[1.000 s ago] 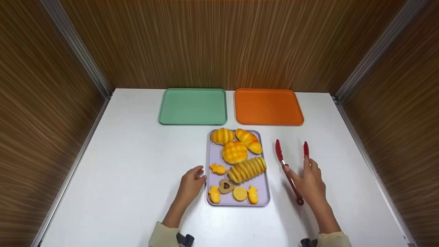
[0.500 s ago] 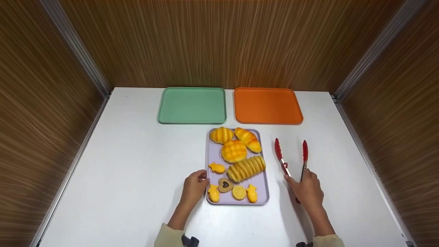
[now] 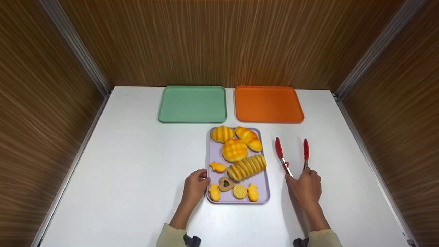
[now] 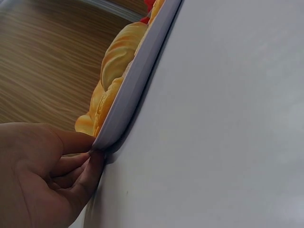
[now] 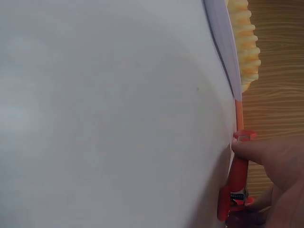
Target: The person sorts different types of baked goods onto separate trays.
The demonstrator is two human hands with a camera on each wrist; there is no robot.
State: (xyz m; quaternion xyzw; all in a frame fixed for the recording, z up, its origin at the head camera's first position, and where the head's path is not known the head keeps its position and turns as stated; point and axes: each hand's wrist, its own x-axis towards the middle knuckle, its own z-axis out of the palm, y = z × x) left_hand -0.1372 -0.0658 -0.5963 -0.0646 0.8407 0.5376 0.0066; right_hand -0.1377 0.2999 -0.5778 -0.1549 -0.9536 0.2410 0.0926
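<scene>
My left hand (image 3: pixel 194 188) pinches the left rim of a lilac tray (image 3: pixel 264 192) between thumb and fingers; the left wrist view shows this rim (image 4: pixel 137 78) close up. On the tray lie a ridged bread roll (image 3: pixel 247 168), a round bun (image 3: pixel 235 150), a croissant (image 3: pixel 249 138), a striped roll (image 3: pixel 222 134), a heart biscuit (image 3: pixel 225 184), a round biscuit (image 3: pixel 239 191) and small yellow fish-tailed pieces (image 3: pixel 252 192). To its right, my right hand (image 3: pixel 306 190) grips red-tipped tongs (image 3: pixel 279 148), whose two arms are spread apart. The palm hides their hinge end in the head view.
Behind the lilac tray, a green tray (image 3: pixel 192 104) and an orange tray (image 3: pixel 269 104) lie side by side on the white table (image 3: pixel 130 164). Wood-patterned panels (image 3: pixel 212 41) enclose the back and both sides.
My left hand has come in to the lilac tray's rim and taken hold of it. My right hand has slid back along the tongs and closed around both arms nearer the hinge end.
</scene>
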